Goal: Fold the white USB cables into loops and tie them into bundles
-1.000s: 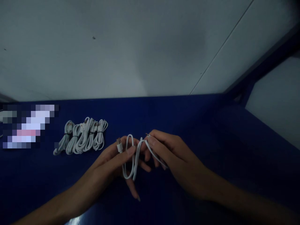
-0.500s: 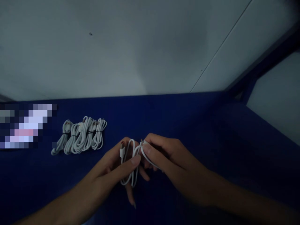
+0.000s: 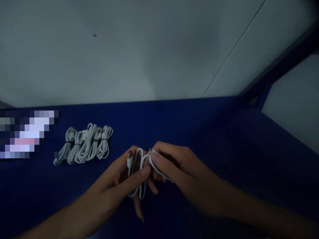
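Centre frame: left hand (image 3: 119, 179) pinches white cable (image 3: 139, 172) loops; right hand (image 3: 174, 166) grips its end (keep loops even, tension light).

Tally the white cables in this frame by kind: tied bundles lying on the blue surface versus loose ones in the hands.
Tied white cable bundles on the blue table: 4, as far as the dim picture shows
Loose white cable held between left hand and right hand: 1
Total: 5
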Tool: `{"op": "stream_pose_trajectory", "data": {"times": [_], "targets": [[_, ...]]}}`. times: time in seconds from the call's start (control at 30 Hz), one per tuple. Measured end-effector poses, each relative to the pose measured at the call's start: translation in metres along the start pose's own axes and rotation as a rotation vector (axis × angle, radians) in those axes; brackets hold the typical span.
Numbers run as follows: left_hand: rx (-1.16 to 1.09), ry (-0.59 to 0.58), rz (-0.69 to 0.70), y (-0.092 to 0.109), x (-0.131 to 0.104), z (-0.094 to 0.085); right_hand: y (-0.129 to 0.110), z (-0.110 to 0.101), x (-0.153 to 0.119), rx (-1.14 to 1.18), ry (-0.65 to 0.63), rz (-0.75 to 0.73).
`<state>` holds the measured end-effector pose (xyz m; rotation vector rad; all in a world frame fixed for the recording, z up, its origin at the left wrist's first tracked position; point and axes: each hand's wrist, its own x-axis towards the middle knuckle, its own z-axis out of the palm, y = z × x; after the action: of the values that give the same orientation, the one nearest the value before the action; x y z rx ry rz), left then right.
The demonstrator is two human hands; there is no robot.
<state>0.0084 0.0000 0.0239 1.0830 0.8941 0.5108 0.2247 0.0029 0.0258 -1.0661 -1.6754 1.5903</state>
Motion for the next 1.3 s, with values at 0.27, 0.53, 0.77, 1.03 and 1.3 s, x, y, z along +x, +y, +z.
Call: {"op": "stream_pose_trajectory", "data": {"times": [0.27,0.53,0.77,1.03,1.3], "targets": [[-0.016,-0.016,0.000,0.001,0.003,-0.001,-0.002,-0.001,0.000,0.034,0.002,0.017],[0.022,0.001,0.006,-0.002,0.003,-0.003,-0.003,0.001,0.001,0.001,0.037,0.012],[0.018,0.036,-0.018,0.003,0.002,0.001,0.000,0.003,0.000,-0.065,0.079,0.020],[0.017,0.049,-0.030,-0.001,0.001,0.000,0.002,0.002,-0.001,-0.162,0.067,0.021],[-0.166,0.075,-0.013,-0.010,0.002,-0.005,0.006,0.005,0.000,0.085,0.060,0.097]]}}
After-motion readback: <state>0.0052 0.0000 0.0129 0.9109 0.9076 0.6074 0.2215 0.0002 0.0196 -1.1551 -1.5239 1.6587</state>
